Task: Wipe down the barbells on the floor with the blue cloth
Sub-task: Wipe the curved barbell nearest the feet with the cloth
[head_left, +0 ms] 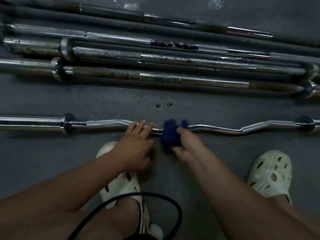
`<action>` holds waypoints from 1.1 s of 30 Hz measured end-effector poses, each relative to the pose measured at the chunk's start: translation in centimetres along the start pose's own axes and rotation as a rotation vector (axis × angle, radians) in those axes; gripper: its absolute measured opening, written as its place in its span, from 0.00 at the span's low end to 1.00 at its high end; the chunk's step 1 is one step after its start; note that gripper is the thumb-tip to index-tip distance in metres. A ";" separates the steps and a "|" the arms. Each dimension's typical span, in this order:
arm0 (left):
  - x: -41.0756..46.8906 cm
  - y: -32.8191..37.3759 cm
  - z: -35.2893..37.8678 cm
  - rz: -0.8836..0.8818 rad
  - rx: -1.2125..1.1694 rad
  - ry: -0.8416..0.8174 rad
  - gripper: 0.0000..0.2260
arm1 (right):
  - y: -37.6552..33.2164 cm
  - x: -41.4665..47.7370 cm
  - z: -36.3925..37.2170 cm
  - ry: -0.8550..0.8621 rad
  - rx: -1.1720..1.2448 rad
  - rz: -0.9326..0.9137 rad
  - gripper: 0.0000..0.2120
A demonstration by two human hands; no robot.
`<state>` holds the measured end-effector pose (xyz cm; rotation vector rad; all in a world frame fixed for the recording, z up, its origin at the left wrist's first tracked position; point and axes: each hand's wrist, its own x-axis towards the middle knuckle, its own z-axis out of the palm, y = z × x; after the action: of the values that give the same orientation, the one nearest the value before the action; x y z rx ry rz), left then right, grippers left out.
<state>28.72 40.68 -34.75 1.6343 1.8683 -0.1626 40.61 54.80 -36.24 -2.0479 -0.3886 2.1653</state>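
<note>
Below, nearest the feet: wavy chrome curl bar [216, 129] lying crosswise on the dark grey floor [52, 153], a black collar near each end. Left hand [136, 146] laid on the bar just left of its middle dip, fingers [142, 124] straight and slightly spread, tips touching the metal, nothing gripped. Right hand [187, 144] just beside it, curled round a bunched fuzzy blue cloth [170, 134]; cloth draped over the bar at the dip and pressed onto it. Blurred there, so probably lapped over the top only; full wrap not confirmable. Beyond the curl bar, well apart: row of straight steel barbells [155, 56] side by side, some chromed and shiny, some dull with dark spotting, thick sleeves towards the left. Between that row and the curl bar, two small holes [162, 105] in the floor. Nearer the camera: white perforated foam clogs [271, 172], one right of the right forearm, one partly under the left forearm. Loop of black cable [173, 203] low in the centre, crossing the left clog.
</note>
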 end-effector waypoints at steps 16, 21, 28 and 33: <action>0.1 -0.2 -0.5 -0.007 0.012 -0.007 0.24 | 3.6 -1.1 0.0 -0.029 -1.608 -1.099 0.21; -0.2 -0.6 -0.6 0.012 -0.001 0.010 0.18 | 0.5 -0.2 -2.5 -0.024 -1.624 -1.149 0.22; 0.1 -0.2 0.0 0.000 0.011 -0.002 0.18 | -4.2 1.0 -8.0 0.488 -1.489 -0.988 0.24; 0.0 -0.4 -0.7 0.002 0.019 -0.018 0.20 | 2.1 -0.5 -1.2 -0.150 -1.760 -1.158 0.29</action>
<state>28.10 40.97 -34.29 1.6422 1.8572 -0.1947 42.05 52.74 -36.44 -0.9496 -3.1227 0.9223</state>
